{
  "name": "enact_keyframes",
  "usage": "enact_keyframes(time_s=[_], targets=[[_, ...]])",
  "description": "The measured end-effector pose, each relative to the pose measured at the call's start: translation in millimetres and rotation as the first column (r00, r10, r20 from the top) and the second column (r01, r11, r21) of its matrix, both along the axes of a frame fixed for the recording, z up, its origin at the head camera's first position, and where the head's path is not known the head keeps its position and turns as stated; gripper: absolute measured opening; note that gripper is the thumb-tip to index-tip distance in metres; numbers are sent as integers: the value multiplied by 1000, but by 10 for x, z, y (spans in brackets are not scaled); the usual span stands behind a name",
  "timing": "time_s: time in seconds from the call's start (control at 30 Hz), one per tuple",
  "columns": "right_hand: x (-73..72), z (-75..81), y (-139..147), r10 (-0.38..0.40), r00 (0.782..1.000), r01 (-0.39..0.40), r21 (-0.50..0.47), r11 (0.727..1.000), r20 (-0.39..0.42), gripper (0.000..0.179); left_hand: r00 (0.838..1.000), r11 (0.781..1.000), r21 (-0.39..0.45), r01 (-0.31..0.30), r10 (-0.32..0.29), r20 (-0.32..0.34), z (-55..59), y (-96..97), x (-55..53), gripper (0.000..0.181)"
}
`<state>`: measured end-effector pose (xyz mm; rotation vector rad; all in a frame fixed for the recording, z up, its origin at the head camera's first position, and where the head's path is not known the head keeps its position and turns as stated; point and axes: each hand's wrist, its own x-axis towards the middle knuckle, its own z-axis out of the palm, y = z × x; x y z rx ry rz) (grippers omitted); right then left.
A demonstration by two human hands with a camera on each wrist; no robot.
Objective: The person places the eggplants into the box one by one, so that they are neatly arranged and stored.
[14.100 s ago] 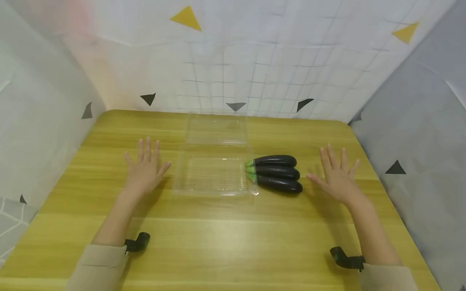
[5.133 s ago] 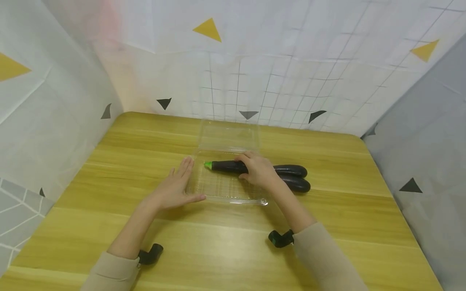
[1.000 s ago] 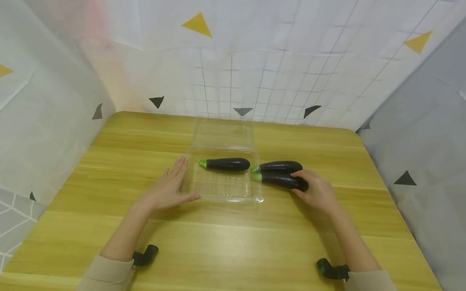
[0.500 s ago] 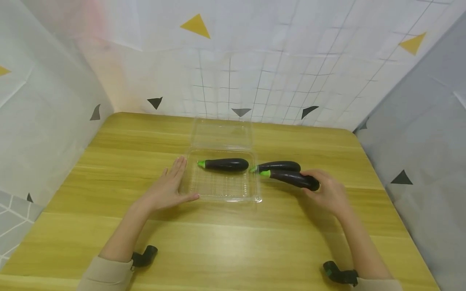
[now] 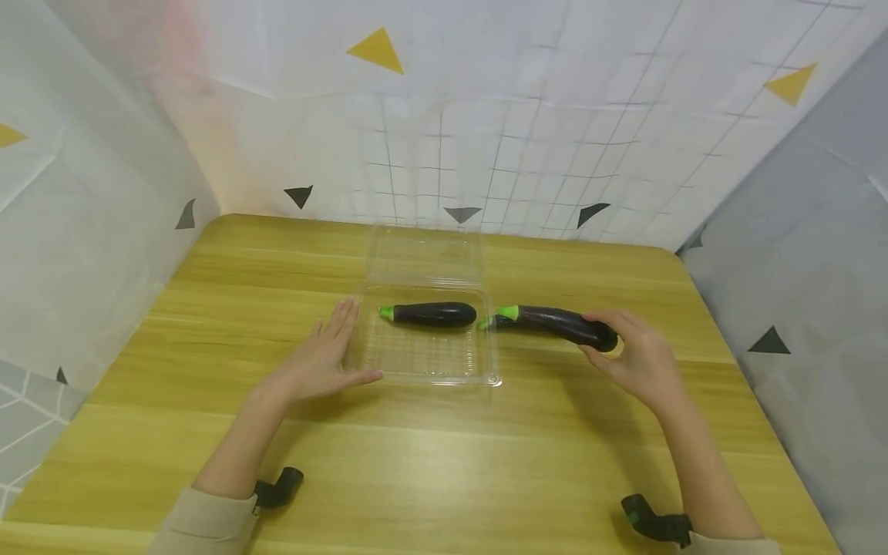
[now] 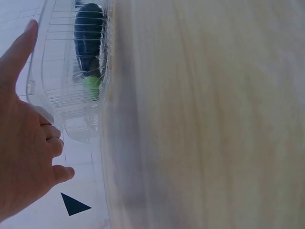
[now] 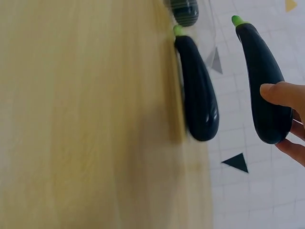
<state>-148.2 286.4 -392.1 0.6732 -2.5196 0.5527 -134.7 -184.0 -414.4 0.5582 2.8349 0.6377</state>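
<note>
My right hand (image 5: 641, 358) pinches the thick end of an eggplant (image 5: 555, 320), its green stem pointing left. In the right wrist view this held eggplant (image 7: 264, 81) is raised off the table, apart from a second eggplant (image 7: 198, 90) that lies on the wood. From the head view the held one mostly covers the second. A third eggplant (image 5: 435, 314) lies inside a clear plastic clamshell box (image 5: 416, 379), toward its back, stem to the left. My left hand (image 5: 315, 362) rests with straight fingers along the box's left side, thumb at the front left corner.
The box's clear lid (image 5: 425, 254) lies folded back toward the rear wall. A wooden table (image 5: 430, 470) carries everything. White and grey sheets with dark and yellow triangles enclose it at the back and sides.
One eggplant went into the box earlier. Over the last second my right hand has lifted another off the table and moved it slightly right and back. The left hand stays put.
</note>
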Motion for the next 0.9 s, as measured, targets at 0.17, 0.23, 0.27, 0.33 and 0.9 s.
enact_keyframes(time_s=[0.17, 0.23, 0.27, 0.33, 0.9], targets=[[-1, 118, -130, 20, 1000, -20, 4, 1000, -17, 52, 1000, 1000, 1, 3, -3, 2, 4, 5, -3, 116], [-6, 146, -179, 26, 999, -26, 2, 1000, -25, 52, 1000, 1000, 0, 4, -4, 2, 7, 5, -4, 116], [-9, 157, -203, 28, 999, -28, 1, 1000, -31, 52, 1000, 1000, 0, 4, -4, 3, 12, 6, -2, 116], [-16, 170, -251, 38, 999, -38, -6, 999, -35, 52, 1000, 1000, 0, 3, -3, 3, 15, 6, -2, 116], [-96, 175, -630, 137, 990, -137, -1, 991, -40, 50, 1000, 1000, -9, -3, 3, 2, -3, 9, -10, 117]])
